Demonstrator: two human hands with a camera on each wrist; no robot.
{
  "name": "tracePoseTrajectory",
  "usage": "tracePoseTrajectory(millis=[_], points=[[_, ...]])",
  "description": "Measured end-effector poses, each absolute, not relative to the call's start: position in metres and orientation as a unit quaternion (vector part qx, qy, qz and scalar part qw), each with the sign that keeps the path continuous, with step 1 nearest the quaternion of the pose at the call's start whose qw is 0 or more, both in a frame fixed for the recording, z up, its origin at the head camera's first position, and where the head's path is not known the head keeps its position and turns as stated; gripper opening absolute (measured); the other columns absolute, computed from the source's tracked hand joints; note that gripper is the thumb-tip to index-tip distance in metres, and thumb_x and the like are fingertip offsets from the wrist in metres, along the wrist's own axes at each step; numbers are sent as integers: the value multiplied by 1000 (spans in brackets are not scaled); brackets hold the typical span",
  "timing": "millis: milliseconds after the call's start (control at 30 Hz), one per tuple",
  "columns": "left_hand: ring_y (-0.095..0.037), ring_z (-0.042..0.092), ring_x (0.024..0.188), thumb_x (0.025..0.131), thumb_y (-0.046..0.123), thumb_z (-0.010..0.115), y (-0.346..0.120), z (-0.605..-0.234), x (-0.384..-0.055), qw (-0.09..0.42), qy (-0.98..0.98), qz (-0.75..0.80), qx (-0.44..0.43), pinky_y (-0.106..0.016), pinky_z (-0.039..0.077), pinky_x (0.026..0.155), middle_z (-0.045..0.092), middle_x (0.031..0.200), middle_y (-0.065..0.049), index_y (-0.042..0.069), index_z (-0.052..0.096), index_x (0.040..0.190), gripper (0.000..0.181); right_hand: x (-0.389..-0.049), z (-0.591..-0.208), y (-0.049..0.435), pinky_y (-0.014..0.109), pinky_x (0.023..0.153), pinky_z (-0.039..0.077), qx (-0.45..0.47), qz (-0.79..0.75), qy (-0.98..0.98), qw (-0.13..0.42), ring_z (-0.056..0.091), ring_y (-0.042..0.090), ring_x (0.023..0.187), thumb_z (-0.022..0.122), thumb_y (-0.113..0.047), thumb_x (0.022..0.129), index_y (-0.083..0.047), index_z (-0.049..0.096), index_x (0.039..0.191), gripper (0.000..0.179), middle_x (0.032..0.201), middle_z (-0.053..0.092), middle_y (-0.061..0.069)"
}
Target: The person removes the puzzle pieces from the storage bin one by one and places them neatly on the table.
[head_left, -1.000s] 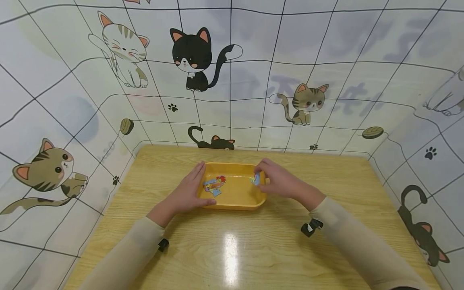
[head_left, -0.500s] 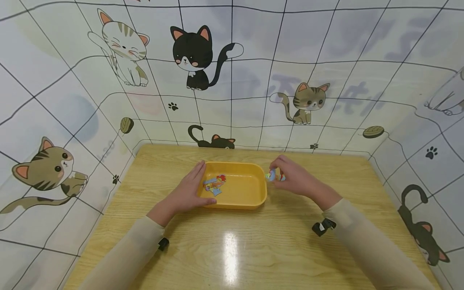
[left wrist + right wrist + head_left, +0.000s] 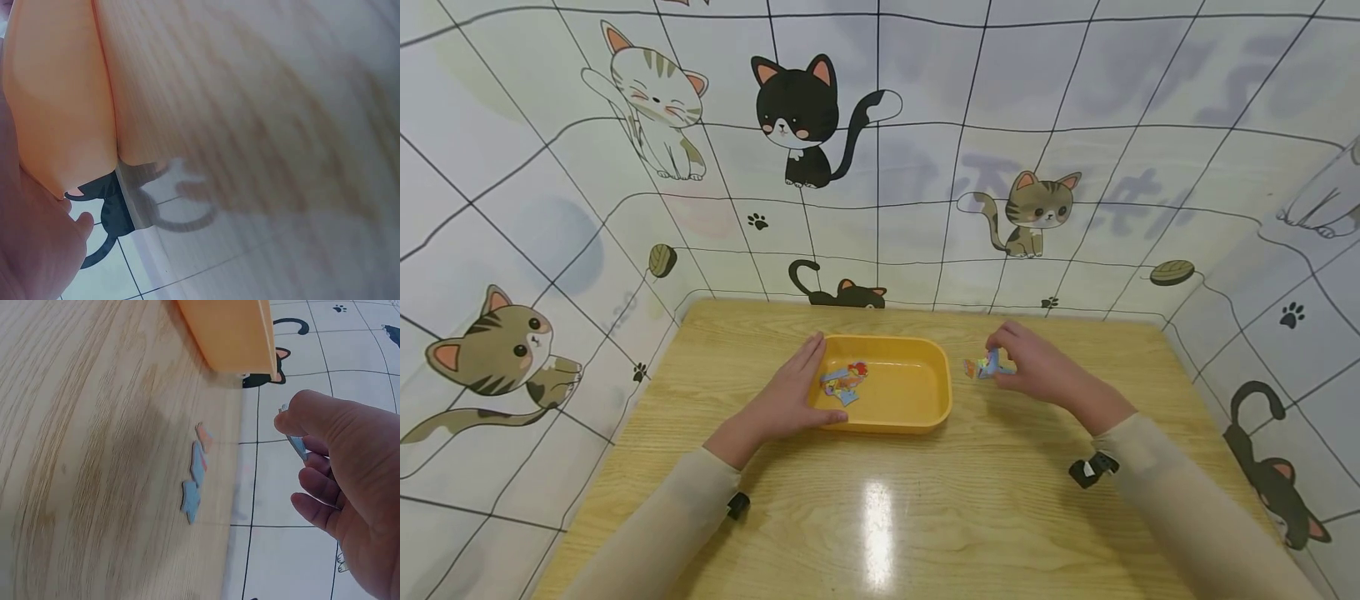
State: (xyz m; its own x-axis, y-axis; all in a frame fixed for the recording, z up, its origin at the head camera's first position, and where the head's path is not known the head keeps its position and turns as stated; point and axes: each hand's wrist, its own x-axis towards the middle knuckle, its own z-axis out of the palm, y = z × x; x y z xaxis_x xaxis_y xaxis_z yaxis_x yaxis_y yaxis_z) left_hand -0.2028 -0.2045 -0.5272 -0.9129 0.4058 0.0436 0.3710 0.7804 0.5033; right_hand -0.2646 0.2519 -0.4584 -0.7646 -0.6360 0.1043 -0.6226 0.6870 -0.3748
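My left hand [image 3: 786, 398] lies against the left end of a yellow tray [image 3: 898, 431], fingers straight along its side and thumb along the front rim. Inside the tray, at the left, are several colourful jigsaw puzzle pieces [image 3: 847, 382]. To the right of the tray, my right hand [image 3: 1039, 368] pinches a light blue puzzle piece [image 3: 297, 447] between thumb and fingertips, above the table. Below it, in the right wrist view, an orange piece [image 3: 204, 436] and two bluish pieces [image 3: 190, 500] lie on the wood in a row.
The wooden table [image 3: 970, 517] meets a cat-patterned wall covering [image 3: 917, 167] at the back and on both sides. Each wrist wears a small black device, such as the one on the right sleeve [image 3: 1093, 469]. Light reflects off the table's front middle.
My right hand has lifted the puzzle piece from the tray's right end and carried it rightward over the table. An orange piece on the table now shows beside it. My left hand stays put.
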Motion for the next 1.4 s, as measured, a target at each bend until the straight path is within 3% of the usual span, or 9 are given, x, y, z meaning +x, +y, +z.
tracePoseTrajectory(millis=[300,500,1033,1400], points=[[-28,1,171,87,68,86,-205,-527,-202,36,943,260,205,-56,17,135,-1,187,-7,5,6,178,137,-270,-466,275,46,82,54,-341,-158,927,12,56,23,92,87,-3,88,1,68,118,36,117,61,14],[-28,1,171,87,70,85,-205,-527,-203,36,943,259,206,-56,17,135,-4,187,-4,4,6,178,137,-273,-469,287,47,84,54,-323,-149,934,30,57,23,94,87,-3,89,2,67,121,38,117,60,13],[-32,4,171,87,64,88,-203,-523,-199,30,942,263,208,-59,18,134,4,186,-13,1,9,177,135,-277,-472,302,46,79,53,-317,-140,937,38,55,22,90,88,-3,88,1,68,117,36,116,60,14],[-33,5,171,87,65,88,-202,-523,-200,30,943,261,206,-59,18,134,4,186,-13,1,9,177,136,-279,-486,312,53,90,62,-313,-159,936,35,68,39,106,90,-1,88,4,68,116,36,115,62,16]])
